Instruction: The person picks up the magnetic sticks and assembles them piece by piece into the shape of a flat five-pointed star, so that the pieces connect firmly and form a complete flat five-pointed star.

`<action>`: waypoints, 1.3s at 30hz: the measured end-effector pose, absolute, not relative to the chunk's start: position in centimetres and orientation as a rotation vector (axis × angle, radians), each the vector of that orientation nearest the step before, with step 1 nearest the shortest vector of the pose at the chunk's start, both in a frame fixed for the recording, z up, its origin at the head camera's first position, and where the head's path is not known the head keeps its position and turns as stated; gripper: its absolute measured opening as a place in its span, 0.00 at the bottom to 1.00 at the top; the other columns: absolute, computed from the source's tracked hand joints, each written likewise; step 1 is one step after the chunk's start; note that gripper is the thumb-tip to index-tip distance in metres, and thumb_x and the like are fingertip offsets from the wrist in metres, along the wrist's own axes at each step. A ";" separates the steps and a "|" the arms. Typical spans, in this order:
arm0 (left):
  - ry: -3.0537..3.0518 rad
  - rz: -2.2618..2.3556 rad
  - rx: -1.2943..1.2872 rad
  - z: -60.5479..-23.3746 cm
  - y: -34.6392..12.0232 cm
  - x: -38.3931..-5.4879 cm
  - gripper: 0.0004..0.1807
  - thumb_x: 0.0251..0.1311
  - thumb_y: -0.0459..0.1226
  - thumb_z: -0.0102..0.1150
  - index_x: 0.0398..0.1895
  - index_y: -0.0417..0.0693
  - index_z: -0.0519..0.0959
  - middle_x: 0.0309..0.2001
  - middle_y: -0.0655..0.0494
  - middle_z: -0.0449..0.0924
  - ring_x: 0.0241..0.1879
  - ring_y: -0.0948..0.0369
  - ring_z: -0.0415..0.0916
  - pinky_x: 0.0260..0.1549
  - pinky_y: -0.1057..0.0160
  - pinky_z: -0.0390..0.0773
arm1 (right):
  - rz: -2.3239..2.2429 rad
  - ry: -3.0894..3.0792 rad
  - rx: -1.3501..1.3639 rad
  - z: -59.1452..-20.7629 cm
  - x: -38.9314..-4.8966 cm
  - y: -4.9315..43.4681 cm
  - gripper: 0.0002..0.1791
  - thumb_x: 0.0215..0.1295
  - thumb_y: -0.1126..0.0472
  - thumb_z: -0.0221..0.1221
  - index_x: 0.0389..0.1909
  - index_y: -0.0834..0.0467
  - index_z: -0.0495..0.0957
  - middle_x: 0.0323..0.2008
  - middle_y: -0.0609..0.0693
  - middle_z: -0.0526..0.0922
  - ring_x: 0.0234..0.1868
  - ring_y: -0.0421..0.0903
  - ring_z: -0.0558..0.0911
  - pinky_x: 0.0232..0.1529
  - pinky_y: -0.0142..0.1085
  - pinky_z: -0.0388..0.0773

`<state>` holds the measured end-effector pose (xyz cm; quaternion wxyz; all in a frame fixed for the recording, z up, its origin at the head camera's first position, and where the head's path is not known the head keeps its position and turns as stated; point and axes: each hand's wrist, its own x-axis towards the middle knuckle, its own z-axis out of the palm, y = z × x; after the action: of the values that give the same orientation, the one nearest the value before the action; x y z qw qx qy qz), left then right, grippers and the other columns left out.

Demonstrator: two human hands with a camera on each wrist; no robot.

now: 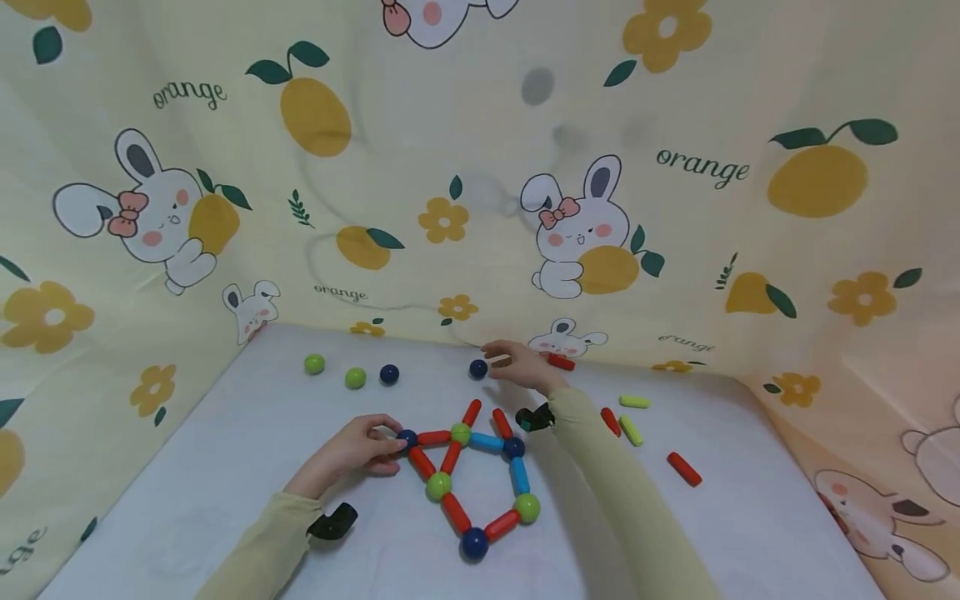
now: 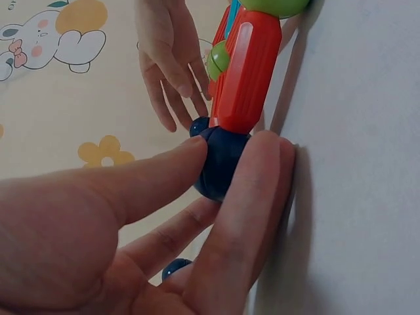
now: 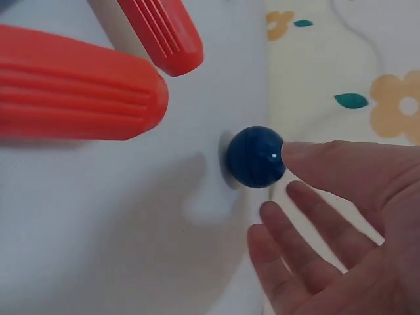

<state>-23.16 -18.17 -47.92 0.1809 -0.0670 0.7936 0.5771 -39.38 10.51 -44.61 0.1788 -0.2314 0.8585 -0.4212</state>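
My left hand (image 1: pixel 354 450) pinches a dark blue ball (image 2: pixel 223 161) at the left corner of a frame of magnetic-looking rods and balls. Red rods (image 1: pixel 455 513) and light blue rods (image 1: pixel 520 476) join green balls (image 1: pixel 438 486) and dark blue balls (image 1: pixel 474 544) into a triangle beside a larger ring. Two red rods (image 1: pixel 472 412) stick out at its far side. At the back, my right hand (image 1: pixel 522 367) is beside a loose dark blue ball (image 3: pixel 254 157), fingers spread and not curled round it. The thumb tip overlaps the ball's edge; contact is unclear.
Two loose green balls (image 1: pixel 355 378) and another dark blue ball (image 1: pixel 389 374) lie at the back left. Loose red rods (image 1: pixel 684 469) and lime-green rods (image 1: pixel 631 430) are scattered to the right. A printed cloth (image 1: pixel 405 167) rises behind the white tabletop (image 1: pixel 247 400).
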 end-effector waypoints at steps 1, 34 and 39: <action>2.238 1.631 -0.190 -47.9 -18.1 -23.2 0.17 0.61 0.36 0.62 0.52 0.42 0.74 0.33 0.46 0.79 0.26 0.56 0.82 0.30 0.62 0.82 | -1.200 2.424 -0.651 -44.6 -39.4 10.5 0.26 0.66 0.67 0.56 0.65 0.58 0.67 0.62 0.57 0.70 0.61 0.56 0.70 0.58 0.51 0.71; 2.224 1.632 -0.179 -48.2 -18.2 -23.5 0.17 0.61 0.35 0.62 0.52 0.42 0.74 0.33 0.46 0.79 0.26 0.56 0.82 0.30 0.61 0.83 | -1.031 2.374 -0.784 -46.0 -37.6 10.5 0.16 0.68 0.60 0.57 0.56 0.55 0.77 0.48 0.48 0.80 0.47 0.47 0.76 0.53 0.43 0.73; 2.239 1.607 -0.187 -48.2 -18.3 -23.4 0.17 0.61 0.36 0.62 0.52 0.42 0.74 0.32 0.46 0.79 0.26 0.56 0.82 0.30 0.62 0.82 | -1.047 2.351 -0.767 -46.2 -37.5 10.8 0.17 0.68 0.59 0.57 0.56 0.57 0.77 0.49 0.49 0.80 0.47 0.47 0.76 0.51 0.42 0.74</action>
<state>-23.41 -18.27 -48.17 0.1883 -0.0665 0.7960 0.5714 -37.51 10.76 -46.16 0.2259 -0.2782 0.8529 -0.3797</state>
